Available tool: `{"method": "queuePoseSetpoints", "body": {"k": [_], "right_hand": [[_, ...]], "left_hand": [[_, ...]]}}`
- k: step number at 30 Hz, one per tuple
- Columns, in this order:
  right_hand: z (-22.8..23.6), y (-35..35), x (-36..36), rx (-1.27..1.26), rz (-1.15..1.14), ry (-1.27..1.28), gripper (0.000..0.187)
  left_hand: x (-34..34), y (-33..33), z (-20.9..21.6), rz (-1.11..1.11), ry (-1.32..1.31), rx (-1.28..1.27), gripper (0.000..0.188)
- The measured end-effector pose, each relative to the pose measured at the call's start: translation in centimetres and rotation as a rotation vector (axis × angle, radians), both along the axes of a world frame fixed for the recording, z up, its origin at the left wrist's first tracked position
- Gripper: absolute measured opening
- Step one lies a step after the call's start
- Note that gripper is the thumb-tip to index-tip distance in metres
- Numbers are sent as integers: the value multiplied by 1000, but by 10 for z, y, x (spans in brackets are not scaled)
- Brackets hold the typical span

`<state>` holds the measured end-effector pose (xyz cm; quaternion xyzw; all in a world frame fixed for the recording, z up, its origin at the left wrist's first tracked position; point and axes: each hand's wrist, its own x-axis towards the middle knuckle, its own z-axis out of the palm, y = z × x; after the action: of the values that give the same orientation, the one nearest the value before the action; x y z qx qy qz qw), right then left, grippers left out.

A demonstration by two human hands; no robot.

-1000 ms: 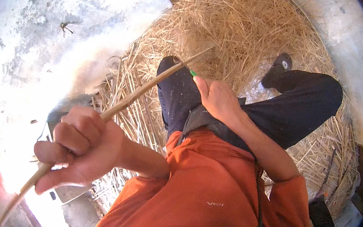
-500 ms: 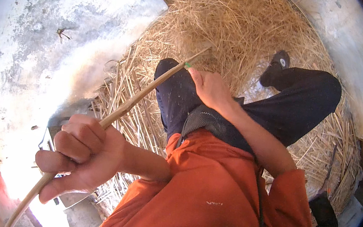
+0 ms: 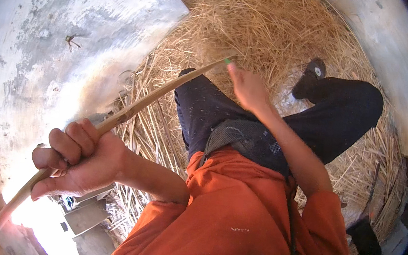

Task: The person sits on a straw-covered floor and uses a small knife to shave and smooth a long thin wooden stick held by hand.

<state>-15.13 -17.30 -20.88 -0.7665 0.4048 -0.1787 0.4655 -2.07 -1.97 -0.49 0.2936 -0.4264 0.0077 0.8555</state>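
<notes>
A long, pale-brown, slightly bent stick (image 3: 153, 96) slants from the lower left up to the straw, thinning toward its far end. My left hand (image 3: 81, 155) is wrapped round its thick part, and the near end runs on toward the picture's lower left edge. By the stick's far tip, my right hand (image 3: 249, 88) is closed, somewhat blurred, with thumb and fingers together. A small green thing (image 3: 228, 61) pokes out at those fingertips, against the stick; the rest of it is hidden in the hand. The stick passes over my left knee.
Loose straw and shavings (image 3: 277, 24) cover the floor ahead and around my legs. A pale, stained slab (image 3: 120, 20) stands at the left. A curved pale wall (image 3: 391, 53) bounds the right side. My dark shoe (image 3: 312, 74) rests on the straw, and a dark object (image 3: 365, 246) lies at lower right.
My right hand has slid outward along the stick to its tip, with the green thing. My left hand has drawn slightly back to the left, still gripping the stick.
</notes>
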Motion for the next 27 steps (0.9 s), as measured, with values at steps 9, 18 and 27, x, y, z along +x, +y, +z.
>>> {"method": "queuePoseSetpoints", "body": {"k": [9,18,27], "right_hand": [[98,84,-9,-22,237,-210,34],[90,86,-9,-96,236,-236,40],[80,83,-3,-60,199,-202,45]], "left_hand": [[-8,-9,0,-285,-205,3,51],[0,-2,-3,-271,-214,-20,52],[-1,0,-5,-284,-290,-9,47]]}}
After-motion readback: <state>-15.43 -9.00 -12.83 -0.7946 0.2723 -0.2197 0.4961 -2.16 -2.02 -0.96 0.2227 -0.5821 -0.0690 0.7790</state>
